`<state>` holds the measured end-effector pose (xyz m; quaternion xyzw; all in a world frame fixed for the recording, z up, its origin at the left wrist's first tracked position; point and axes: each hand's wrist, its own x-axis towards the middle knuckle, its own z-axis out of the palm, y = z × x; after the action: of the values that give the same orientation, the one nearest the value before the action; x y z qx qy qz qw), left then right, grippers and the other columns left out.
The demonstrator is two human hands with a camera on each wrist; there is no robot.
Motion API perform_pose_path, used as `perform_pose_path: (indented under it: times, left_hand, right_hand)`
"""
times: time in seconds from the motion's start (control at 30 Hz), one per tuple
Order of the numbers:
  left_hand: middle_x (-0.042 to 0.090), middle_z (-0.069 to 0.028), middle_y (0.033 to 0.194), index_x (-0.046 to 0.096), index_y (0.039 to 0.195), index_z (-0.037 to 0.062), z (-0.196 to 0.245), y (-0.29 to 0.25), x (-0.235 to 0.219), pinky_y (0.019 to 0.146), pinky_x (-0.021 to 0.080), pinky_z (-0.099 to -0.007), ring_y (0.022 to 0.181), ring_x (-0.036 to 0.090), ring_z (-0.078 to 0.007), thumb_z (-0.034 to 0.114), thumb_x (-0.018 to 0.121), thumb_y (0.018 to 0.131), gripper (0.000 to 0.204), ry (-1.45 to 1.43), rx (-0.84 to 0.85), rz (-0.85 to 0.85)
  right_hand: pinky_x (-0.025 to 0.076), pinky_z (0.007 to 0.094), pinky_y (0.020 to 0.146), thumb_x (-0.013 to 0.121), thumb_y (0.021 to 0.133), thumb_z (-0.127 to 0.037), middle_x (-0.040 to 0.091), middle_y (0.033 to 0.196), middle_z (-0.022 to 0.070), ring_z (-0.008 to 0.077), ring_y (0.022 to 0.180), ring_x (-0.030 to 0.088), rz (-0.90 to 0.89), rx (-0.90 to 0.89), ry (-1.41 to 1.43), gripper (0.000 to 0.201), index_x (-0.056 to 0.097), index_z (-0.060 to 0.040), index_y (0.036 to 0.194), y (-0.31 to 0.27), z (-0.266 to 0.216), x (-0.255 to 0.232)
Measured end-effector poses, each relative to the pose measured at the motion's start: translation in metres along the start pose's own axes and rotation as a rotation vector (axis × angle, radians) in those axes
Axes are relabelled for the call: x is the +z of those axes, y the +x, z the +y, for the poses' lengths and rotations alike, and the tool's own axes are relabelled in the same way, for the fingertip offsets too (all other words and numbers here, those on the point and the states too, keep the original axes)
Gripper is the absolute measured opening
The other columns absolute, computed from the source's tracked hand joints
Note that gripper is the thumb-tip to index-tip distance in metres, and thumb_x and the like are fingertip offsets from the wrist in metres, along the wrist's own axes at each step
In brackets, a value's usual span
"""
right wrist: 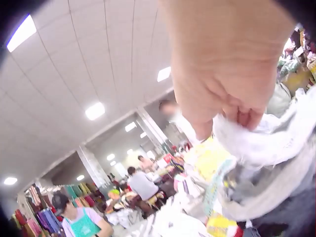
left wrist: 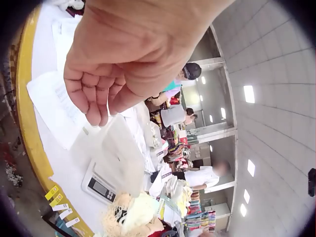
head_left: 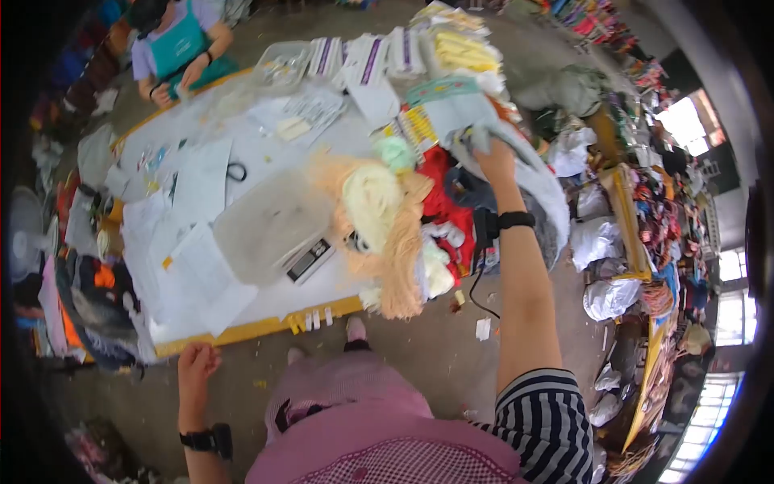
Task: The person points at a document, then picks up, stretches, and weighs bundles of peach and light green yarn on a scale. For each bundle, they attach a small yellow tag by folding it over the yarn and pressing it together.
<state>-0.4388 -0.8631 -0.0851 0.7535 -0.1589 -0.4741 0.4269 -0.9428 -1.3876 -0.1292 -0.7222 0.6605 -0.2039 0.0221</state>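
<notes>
My right hand [head_left: 495,160] reaches over the far right end of the table and pinches the rim of a white plastic bag [right wrist: 266,145]. Dark grey material [right wrist: 269,195] shows inside the bag's mouth. Below that hand lie a red bundle [head_left: 439,189] and a dark blue-grey item [head_left: 468,189]. Holding nothing, my left hand [head_left: 197,369] hangs by the table's front left edge with its fingers loosely curled. Nearer the middle, cream yarn [head_left: 371,202] lies over peach yarn [head_left: 401,278], beside a digital scale [head_left: 310,260] bearing a translucent plastic tray [head_left: 270,222].
Paper sheets [head_left: 201,181] cover the table's left part, with a black ring-shaped item [head_left: 236,172] among them. White packs with purple stripes [head_left: 371,60] line the far side. Across the table is a person in a teal apron [head_left: 173,44]. Stuffed white bags [head_left: 598,242] stand to the right.
</notes>
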Motion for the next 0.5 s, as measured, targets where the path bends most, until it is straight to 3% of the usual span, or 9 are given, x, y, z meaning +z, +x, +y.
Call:
perform_pose_path:
  times: [0.07,0.13,0.17,0.2,0.27,0.3,0.33,0.47,0.5]
  left_hand:
    - [0.063,-0.0022,0.087,0.058,0.094,0.0076,0.004,0.000,0.013,0.068,0.048,-0.0215,0.072,0.058,-0.0082,0.019,0.055,0.094,0.011,-0.058,0.001,0.010]
    - [0.064,-0.0048,0.089,0.059,0.099,0.0051,0.004,-0.001,0.022,0.073,0.049,-0.0227,0.076,0.060,-0.0102,0.018,0.056,0.094,0.014,-0.033,-0.040,0.050]
    - [0.064,-0.0054,0.091,0.060,0.101,0.0045,0.005,-0.005,0.026,0.074,0.050,-0.0233,0.079,0.061,-0.0108,0.018,0.056,0.094,0.015,-0.004,-0.054,0.087]
    - [0.064,-0.0068,0.094,0.060,0.104,0.0032,-0.001,-0.003,0.026,0.078,0.051,-0.0251,0.086,0.062,-0.0122,0.018,0.057,0.093,0.019,-0.054,-0.040,0.066]
    - [0.065,-0.0073,0.096,0.060,0.104,0.0024,-0.007,-0.002,0.029,0.080,0.052,-0.0271,0.086,0.062,-0.0137,0.020,0.058,0.092,0.021,-0.055,-0.002,0.016]
    - [0.065,-0.0069,0.095,0.060,0.104,0.0029,-0.007,-0.002,0.032,0.078,0.051,-0.0270,0.083,0.063,-0.0137,0.021,0.059,0.092,0.022,-0.055,-0.023,0.014]
    - [0.066,-0.0058,0.093,0.060,0.105,0.0041,-0.014,0.000,0.031,0.076,0.049,-0.0256,0.081,0.063,-0.0129,0.021,0.059,0.092,0.021,-0.038,-0.059,0.007]
    - [0.066,-0.0041,0.094,0.061,0.103,0.0058,-0.036,0.009,0.035,0.074,0.048,-0.0245,0.081,0.062,-0.0111,0.021,0.058,0.093,0.018,-0.072,-0.111,0.005]
    - [0.066,-0.0022,0.091,0.061,0.104,0.0062,-0.047,0.014,0.034,0.072,0.047,-0.0238,0.079,0.061,-0.0099,0.020,0.057,0.093,0.018,-0.085,-0.121,-0.025]
  right_hand:
    - [0.046,0.0473,0.081,0.066,0.079,-0.028,0.064,0.097,0.0201,0.0389,0.097,0.060,0.429,-0.199,0.048,0.031,0.060,-0.0022,0.095,-0.040,-0.043,0.001]
    - [0.048,0.0454,0.075,0.068,0.079,-0.026,0.063,0.093,0.0192,0.0368,0.089,0.061,0.028,-0.034,0.320,0.031,0.059,-0.0040,0.098,-0.089,-0.075,0.019]
    - [0.049,0.0430,0.071,0.070,0.078,-0.030,0.062,0.086,0.0179,0.0364,0.080,0.060,-0.106,0.092,0.304,0.036,0.058,-0.0052,0.101,-0.115,-0.092,0.033]
    - [0.048,0.0445,0.078,0.071,0.077,-0.033,0.061,0.096,0.0207,0.0379,0.087,0.058,-0.075,-0.073,0.258,0.044,0.057,-0.0057,0.109,-0.132,-0.082,0.068]
    - [0.044,0.0479,0.087,0.072,0.076,-0.034,0.055,0.111,0.0254,0.0409,0.103,0.053,-0.096,-0.040,0.109,0.053,0.054,-0.0054,0.116,-0.168,-0.096,0.092]
    - [0.039,0.0498,0.092,0.074,0.074,-0.035,0.048,0.120,0.0278,0.0429,0.111,0.046,-0.200,-0.041,0.091,0.061,0.050,-0.0059,0.122,-0.176,-0.107,0.090]
    - [0.040,0.0485,0.091,0.075,0.072,-0.032,0.049,0.121,0.0221,0.0390,0.111,0.047,-0.127,-0.144,0.040,0.061,0.051,-0.0082,0.123,-0.186,-0.110,0.095]
    - [0.038,0.0492,0.094,0.075,0.071,-0.025,0.045,0.131,0.0141,0.0351,0.119,0.043,-0.127,-0.297,-0.101,0.059,0.051,-0.0115,0.123,-0.226,-0.126,0.089]
    - [0.035,0.0494,0.099,0.073,0.070,-0.019,0.041,0.135,0.0165,0.0365,0.124,0.039,-0.233,-0.260,-0.040,0.057,0.051,-0.0101,0.123,-0.236,-0.123,0.095]
